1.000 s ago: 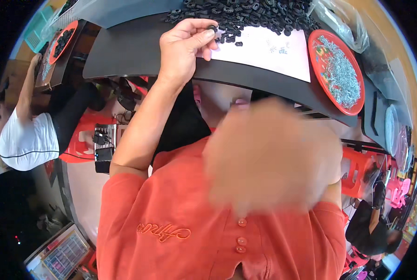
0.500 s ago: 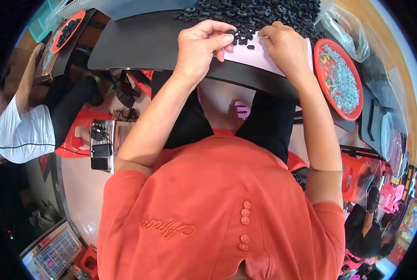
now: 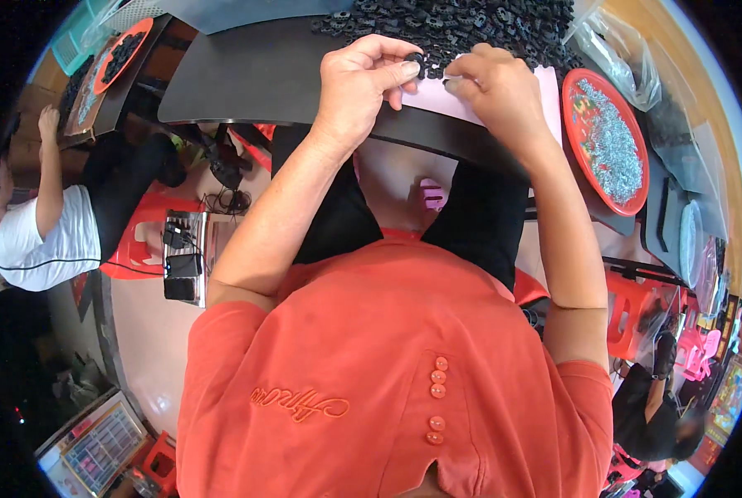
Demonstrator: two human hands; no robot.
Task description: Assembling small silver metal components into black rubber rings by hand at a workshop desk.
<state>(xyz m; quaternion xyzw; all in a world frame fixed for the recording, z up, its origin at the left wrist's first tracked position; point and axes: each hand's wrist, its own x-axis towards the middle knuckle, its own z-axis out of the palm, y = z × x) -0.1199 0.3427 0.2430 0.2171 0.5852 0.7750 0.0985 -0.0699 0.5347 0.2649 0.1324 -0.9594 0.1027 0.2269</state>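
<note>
My left hand (image 3: 358,79) is closed in a pinch on a small black plastic piece (image 3: 416,63) held between thumb and fingers, above the table's near edge. Opposite it, my right hand (image 3: 504,91) has thumb and fingers together around what looks like another small dark piece (image 3: 451,84), partly hidden by the fingertips. Under both hands lies a pale pink sheet (image 3: 437,101), with several loose black pieces on its far part. Beyond it spreads a large heap of black plastic pieces (image 3: 479,25).
To the right, a red plate (image 3: 569,133) holds many small silvery parts (image 3: 616,162). A clear plastic bag (image 3: 616,54) lies behind it. The dark tabletop (image 3: 246,75) extends left. Another person in a white shirt (image 3: 51,228) sits at the left by an orange plate (image 3: 143,31).
My right hand has drawn slightly left and its fingertips have closed beside the loose pieces. The left hand keeps its pinch. The other person's arm has shifted.
</note>
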